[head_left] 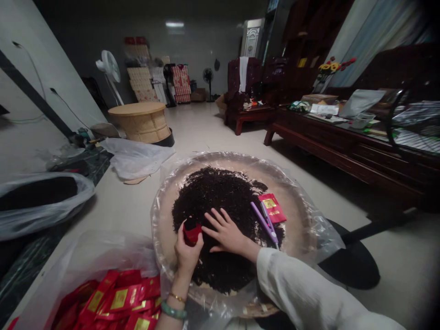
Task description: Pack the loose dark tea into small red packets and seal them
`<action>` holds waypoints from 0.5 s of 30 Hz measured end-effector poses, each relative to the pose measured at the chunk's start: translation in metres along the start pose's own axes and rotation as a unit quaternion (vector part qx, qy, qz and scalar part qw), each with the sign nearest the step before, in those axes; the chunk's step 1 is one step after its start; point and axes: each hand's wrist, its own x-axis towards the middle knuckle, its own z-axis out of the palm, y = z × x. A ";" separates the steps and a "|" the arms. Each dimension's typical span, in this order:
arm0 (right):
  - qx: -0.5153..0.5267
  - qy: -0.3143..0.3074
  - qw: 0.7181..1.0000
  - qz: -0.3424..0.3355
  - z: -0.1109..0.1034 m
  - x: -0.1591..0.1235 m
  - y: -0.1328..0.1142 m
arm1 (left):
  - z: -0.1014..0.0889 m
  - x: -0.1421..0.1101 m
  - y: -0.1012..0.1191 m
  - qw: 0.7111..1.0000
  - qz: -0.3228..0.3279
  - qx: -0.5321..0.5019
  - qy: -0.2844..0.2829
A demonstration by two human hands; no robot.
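My left hand point(187, 250) is wrapped round a small red packet point(192, 233), its open mouth facing up with dark stuff showing inside. Just to the right, my right hand point(225, 231) lies with fingers spread over a heap of dark loose leaves point(213, 192), which look like tea. The heap rests in a wide round basket tray point(292, 201) lined with clear plastic. A purple hand-held sealer point(264, 222), shaped like a hair straightener, lies at the heap's right edge, beside a flat red packet point(273, 208) with a gold label.
At lower left a clear plastic bag point(92, 247) holds many red packets point(120, 298). Another plastic bag point(85, 192) with dark contents sits at far left. A round wooden stand point(140, 121) is behind, and a long dark wooden table point(319, 142) with clutter stands at right.
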 end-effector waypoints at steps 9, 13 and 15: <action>-0.007 -0.040 0.988 -0.151 0.016 0.019 -0.014 | 0.000 0.000 0.001 1.000 -0.002 0.014 -0.003; -0.026 -0.038 0.982 -0.183 0.025 0.019 -0.025 | -0.001 0.001 0.001 1.000 -0.008 0.022 -0.011; -0.035 -0.038 0.981 -0.188 0.027 0.020 -0.027 | -0.001 0.001 0.000 1.000 -0.006 0.026 -0.009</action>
